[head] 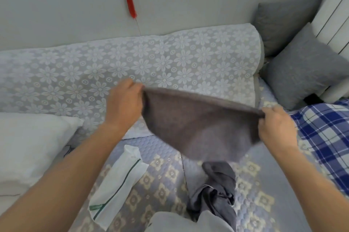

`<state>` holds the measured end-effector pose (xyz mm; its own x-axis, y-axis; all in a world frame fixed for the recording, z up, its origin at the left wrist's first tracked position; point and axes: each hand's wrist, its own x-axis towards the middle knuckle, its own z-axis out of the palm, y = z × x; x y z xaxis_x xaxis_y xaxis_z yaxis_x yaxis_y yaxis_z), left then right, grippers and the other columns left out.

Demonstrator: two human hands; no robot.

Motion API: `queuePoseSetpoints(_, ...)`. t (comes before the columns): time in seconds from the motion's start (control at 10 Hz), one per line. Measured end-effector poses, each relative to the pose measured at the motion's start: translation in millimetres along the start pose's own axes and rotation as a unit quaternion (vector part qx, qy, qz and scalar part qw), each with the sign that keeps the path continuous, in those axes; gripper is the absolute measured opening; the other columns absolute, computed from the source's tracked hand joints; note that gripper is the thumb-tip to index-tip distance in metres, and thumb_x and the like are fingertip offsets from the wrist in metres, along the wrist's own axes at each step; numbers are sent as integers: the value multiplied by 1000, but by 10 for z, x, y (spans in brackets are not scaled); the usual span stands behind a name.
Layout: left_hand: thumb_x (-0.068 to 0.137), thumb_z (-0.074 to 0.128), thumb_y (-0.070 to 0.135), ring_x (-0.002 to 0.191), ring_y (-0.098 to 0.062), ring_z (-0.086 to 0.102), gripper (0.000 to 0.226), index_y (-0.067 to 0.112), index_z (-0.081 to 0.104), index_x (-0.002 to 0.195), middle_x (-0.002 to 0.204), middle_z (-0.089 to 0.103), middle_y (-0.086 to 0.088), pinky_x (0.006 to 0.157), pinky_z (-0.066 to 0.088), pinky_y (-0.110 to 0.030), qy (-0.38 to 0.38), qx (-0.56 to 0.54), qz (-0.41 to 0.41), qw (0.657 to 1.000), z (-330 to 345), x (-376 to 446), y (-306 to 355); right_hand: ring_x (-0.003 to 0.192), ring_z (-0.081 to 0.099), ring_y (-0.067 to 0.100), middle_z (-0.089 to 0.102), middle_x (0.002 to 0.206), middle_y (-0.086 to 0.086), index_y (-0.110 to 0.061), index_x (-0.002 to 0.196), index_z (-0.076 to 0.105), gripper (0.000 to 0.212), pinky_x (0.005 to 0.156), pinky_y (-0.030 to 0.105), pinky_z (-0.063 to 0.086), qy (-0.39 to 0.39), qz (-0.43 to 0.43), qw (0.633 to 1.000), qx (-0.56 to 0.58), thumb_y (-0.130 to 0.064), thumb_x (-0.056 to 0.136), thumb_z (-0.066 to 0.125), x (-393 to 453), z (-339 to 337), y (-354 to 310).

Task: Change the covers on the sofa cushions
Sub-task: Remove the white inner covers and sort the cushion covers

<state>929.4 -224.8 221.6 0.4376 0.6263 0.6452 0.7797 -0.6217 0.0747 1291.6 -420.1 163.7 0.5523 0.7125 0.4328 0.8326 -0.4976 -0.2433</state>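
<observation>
two hands grip one grey cover.

Single head-worn wide-angle view, set above the sofa seat and facing forward and down toward the floral backrest and the wall beyond. It sits close: both forearms enter from the near edge, with the left hand and right hand at mid-frame. No second view is present, so no overlap applies.
</observation>
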Motion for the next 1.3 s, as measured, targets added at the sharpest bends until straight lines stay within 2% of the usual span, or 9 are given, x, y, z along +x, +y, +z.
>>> queuePoseSetpoints(0.1,85,59,-6,76,-33,49,17,5,66,97,83,52,-16,64,42,-42,57,40,2,998,193,-616,-178,73,49,36,53,80,21,0,101,65,27,64,45,39,174,-68,982,-14,6,80,49,-235,77,-68)
queuePoseSetpoints(0.2,63,81,-3,61,-32,58,31,16,60,74,72,54,-8,53,52,-40,-298,140,-3,944,570,-1438,-291,87,62,32,64,92,14,-7,111,70,32,84,44,54,-397,-163,878,-213,-10,88,48,-752,589,-74)
queuePoseSetpoints(0.3,93,55,15,101,-29,67,10,20,63,90,94,63,-5,84,53,-38,-510,113,-116,845,657,-1963,-290,92,58,27,64,107,17,-3,115,66,30,91,35,51,-717,-136,632,-262,-20,92,59,-1235,794,-202)
queuePoseSetpoints(0.5,94,51,17,101,-30,65,18,16,68,99,106,65,-9,85,53,-39,-454,113,-151,871,647,-1664,-587,111,65,29,65,122,9,-19,117,66,31,88,37,52,-353,-27,918,-177,-12,97,44,-640,748,-373)
queuePoseSetpoints(0.8,82,65,-6,70,-37,55,20,0,73,99,82,57,-18,58,45,-43,-149,74,-129,978,402,-1320,-1386,67,50,35,49,79,14,-4,96,69,22,57,40,40,-110,-34,990,-79,8,79,61,-496,925,-437)
queuePoseSetpoints(0.9,86,50,3,77,-36,59,23,8,71,95,86,60,-14,62,42,-42,-302,119,-85,942,446,-1883,-1464,75,50,37,50,84,16,-6,110,70,38,62,44,42,-125,-61,985,-105,4,79,50,-1070,1070,-461)
queuePoseSetpoints(1.0,90,58,16,99,-26,64,20,18,71,105,103,62,-3,80,55,-40,-529,118,-162,825,554,-2605,-1587,113,54,31,53,118,5,-29,124,65,41,91,42,50,-390,3,903,-180,-12,90,48,-1646,1321,-637)
queuePoseSetpoints(1.2,87,71,14,86,-30,64,5,15,76,86,90,70,-6,75,52,-39,-347,-70,-254,900,636,-2534,-2124,101,47,38,52,108,13,-14,102,69,24,79,44,45,-309,103,934,-148,-6,80,63,-1992,1406,-1176)
queuePoseSetpoints(1.3,93,70,18,91,-20,68,8,17,78,96,94,75,1,81,49,-33,-301,-222,-372,849,602,-2281,-2398,106,50,41,59,112,18,-14,110,70,32,87,45,47,-319,202,914,-146,-6,83,55,-1842,1385,-1330)
